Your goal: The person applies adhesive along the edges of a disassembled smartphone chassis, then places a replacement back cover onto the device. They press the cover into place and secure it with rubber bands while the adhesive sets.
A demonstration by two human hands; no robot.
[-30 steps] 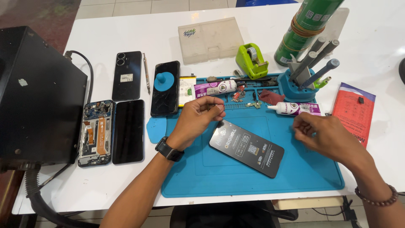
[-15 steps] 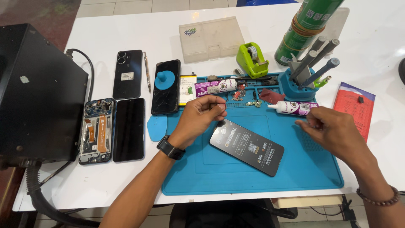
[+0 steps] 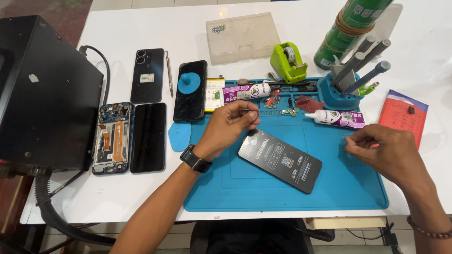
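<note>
My left hand (image 3: 228, 128) hovers over the upper middle of the blue work mat (image 3: 263, 197). Its thumb and forefinger pinch a small dark part (image 3: 246, 112). Just below that hand a black phone panel (image 3: 280, 160) with labels lies slanted on the mat. My right hand (image 3: 388, 151) rests over the mat's right side with its fingertips drawn together close to the mat. Nothing shows between them. A white and purple glue tube (image 3: 336, 117) lies just above that hand.
Several phones lie left of the mat: an opened one (image 3: 113, 136), a black screen (image 3: 148, 136), a black back (image 3: 147, 75) and one bearing a blue suction cup (image 3: 190, 89). A black machine (image 3: 42, 94) stands far left. Tape dispenser (image 3: 288, 61), tool holder (image 3: 339, 91), green can (image 3: 348, 28), plastic box (image 3: 242, 35).
My right hand has drawn back a little to the right, away from the glue tube. My left hand keeps its pinch in nearly the same place.
</note>
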